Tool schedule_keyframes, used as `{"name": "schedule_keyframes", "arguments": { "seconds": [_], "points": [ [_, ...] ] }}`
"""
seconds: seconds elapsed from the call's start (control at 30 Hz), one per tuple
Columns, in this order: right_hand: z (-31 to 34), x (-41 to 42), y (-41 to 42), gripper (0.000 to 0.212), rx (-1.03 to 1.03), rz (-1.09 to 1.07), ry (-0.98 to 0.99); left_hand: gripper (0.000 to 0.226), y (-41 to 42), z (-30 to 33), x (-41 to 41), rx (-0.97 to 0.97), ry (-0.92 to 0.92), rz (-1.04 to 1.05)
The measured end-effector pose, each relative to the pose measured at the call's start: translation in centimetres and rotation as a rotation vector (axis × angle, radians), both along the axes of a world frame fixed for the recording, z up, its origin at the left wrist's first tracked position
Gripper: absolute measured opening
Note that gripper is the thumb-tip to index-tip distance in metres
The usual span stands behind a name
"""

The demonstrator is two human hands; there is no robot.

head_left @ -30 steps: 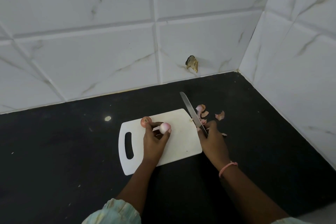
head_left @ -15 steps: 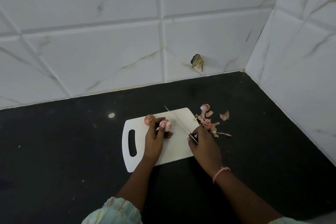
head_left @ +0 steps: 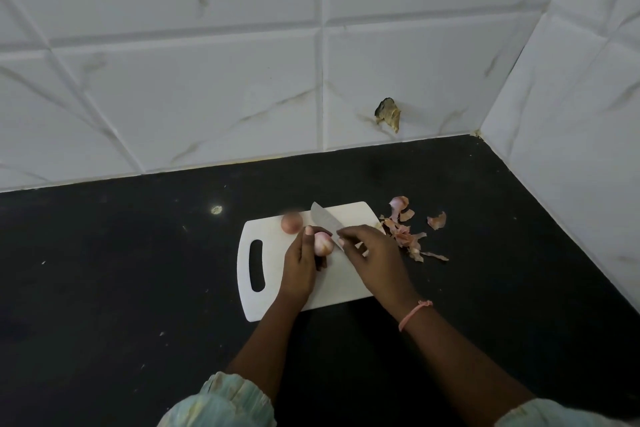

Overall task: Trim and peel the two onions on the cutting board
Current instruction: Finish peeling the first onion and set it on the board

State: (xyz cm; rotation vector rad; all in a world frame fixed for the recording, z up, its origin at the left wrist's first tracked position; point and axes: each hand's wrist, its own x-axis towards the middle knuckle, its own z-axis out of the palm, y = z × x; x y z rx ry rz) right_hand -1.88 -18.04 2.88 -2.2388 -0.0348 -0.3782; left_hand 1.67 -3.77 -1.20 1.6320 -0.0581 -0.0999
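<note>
Head view: I see the left hand [head_left: 300, 262] curled round a pale, peeled onion [head_left: 322, 243] on the white cutting board [head_left: 346, 282], fingers wrapped on its left side. Just right of that grip, the right hand [head_left: 372, 255] clasps the knife [head_left: 325, 220] — its blade angles up and left from the fingers, the edge touching the onion's right side. Beyond the left fingertips, near the board's far edge, sits a second onion [head_left: 292, 222], browner and blurred. Right of the knife hand, off the board, onion skins [head_left: 405, 232] lie scattered on the black countertop [head_left: 121, 270] — I make out a pink wristband [head_left: 414, 315] too.
</note>
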Motion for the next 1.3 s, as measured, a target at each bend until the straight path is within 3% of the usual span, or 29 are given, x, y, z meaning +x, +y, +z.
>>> {"name": "schedule_keyframes", "arguments": {
  "seconds": [0.33,0.87,1.1,1.3],
  "points": [
    [-0.4,0.4,1.0,0.011,0.074,0.025,0.037,0.057,-0.1,0.1,0.1,-0.011,0.053,-0.001],
    [-0.1,1.7,1.2,0.012,-0.221,0.156,0.085,0.053,0.0,-0.3,0.5,0.011,0.097,0.034],
    [0.1,2.1,0.7,0.045,-0.231,0.254,0.187,0.055,0.1,0.0,0.4,0.019,0.094,0.015],
    [0.0,2.4,0.7,0.006,-0.027,0.22,0.231,0.057,0.3,0.4,0.3,0.005,0.104,-0.004]
  ]
}}
